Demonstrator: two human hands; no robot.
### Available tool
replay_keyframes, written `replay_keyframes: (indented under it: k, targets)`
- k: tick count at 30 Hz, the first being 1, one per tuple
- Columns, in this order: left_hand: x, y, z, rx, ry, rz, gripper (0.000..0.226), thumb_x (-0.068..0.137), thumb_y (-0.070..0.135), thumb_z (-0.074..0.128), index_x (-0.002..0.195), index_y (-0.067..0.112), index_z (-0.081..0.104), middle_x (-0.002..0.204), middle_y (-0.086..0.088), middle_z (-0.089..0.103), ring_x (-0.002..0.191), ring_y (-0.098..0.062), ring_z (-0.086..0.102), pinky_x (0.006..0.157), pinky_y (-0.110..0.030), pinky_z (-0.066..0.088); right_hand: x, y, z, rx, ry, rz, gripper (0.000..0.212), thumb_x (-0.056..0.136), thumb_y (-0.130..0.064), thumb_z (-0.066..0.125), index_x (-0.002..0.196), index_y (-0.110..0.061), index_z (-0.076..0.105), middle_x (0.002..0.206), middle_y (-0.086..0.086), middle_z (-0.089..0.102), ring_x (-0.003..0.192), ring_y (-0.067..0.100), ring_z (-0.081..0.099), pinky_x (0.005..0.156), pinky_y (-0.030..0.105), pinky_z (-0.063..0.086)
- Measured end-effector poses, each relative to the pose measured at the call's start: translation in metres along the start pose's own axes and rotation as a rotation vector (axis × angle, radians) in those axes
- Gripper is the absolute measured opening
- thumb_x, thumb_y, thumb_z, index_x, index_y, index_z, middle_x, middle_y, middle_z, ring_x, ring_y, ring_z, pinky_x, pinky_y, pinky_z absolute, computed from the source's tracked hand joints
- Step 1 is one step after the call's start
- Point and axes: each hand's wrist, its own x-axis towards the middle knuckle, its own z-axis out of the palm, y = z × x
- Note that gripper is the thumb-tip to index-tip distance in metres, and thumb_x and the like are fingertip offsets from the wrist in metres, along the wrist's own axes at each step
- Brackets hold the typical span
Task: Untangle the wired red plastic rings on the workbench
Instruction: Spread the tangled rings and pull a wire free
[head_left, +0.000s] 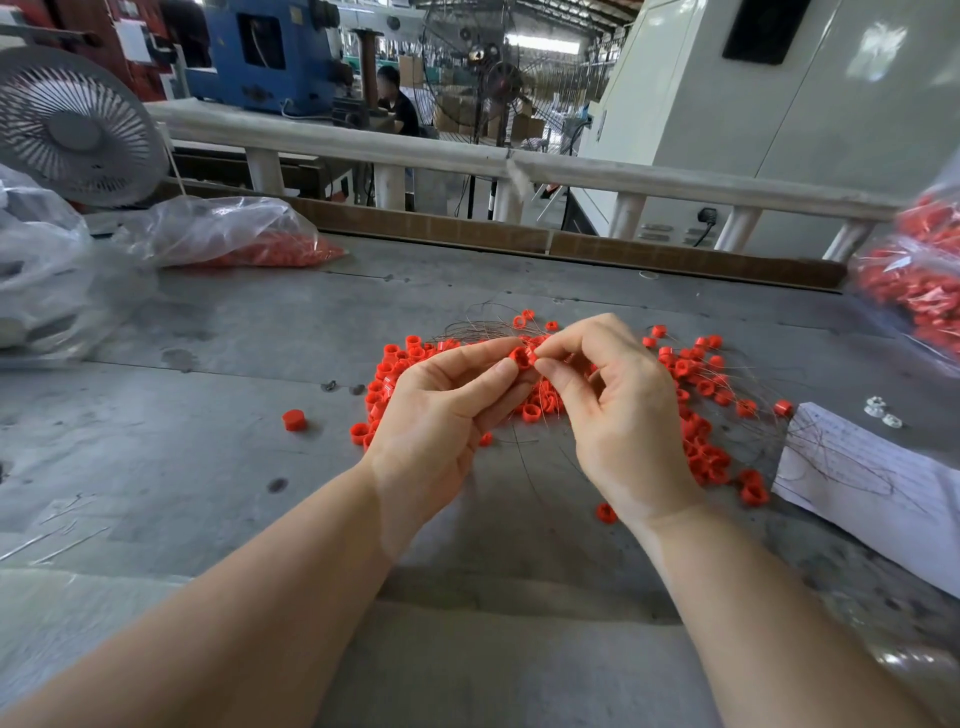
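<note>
A heap of small red plastic rings (698, 431) laced with thin dark wires (478, 325) lies spread over the middle of the grey workbench (208, 395). Above the heap, my left hand (441, 415) pinches one red ring (521, 357) between thumb and fingers. My right hand (618, 405) meets it from the right, its thumb and forefinger pinching at the same ring's edge. Both hands hide part of the heap. A single ring (294, 420) lies apart to the left.
Clear plastic bags of red rings lie at the back left (244, 234) and at the right edge (919, 291). A white paper sheet (872, 488) lies at the right, a desk fan (72, 124) at the far left, and a railing (441, 156) behind the bench.
</note>
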Motion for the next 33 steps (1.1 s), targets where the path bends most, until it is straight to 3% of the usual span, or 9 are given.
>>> replay_keyframes:
  k: [19,33]
  targets:
    - [-0.0006,-0.0017,-0.0015,0.172,-0.001,0.086,0.017,0.070,0.007,0.064,0.082,0.013,0.075,0.084,-0.006,0.074,0.079,-0.013,0.071,0.067,-0.017,0.054,-0.0008,0.0001,0.0007,-0.088,-0.025,-0.093,0.005,0.083,0.000,0.064,0.078,0.000,0.066,0.080,0.008,0.061,0.076,0.024,0.059,0.070,0.039,0.050]
    - [-0.0005,-0.0011,-0.0015,0.258,0.004,0.131,0.023,0.075,0.004,0.064,0.074,0.022,0.078,0.079,-0.002,0.075,0.076,-0.010,0.071,0.066,-0.016,0.053,-0.0013,0.0002,0.0026,-0.124,-0.014,-0.085,0.004,0.081,-0.001,0.065,0.077,0.000,0.066,0.078,0.008,0.062,0.074,0.026,0.060,0.068,0.041,0.051]
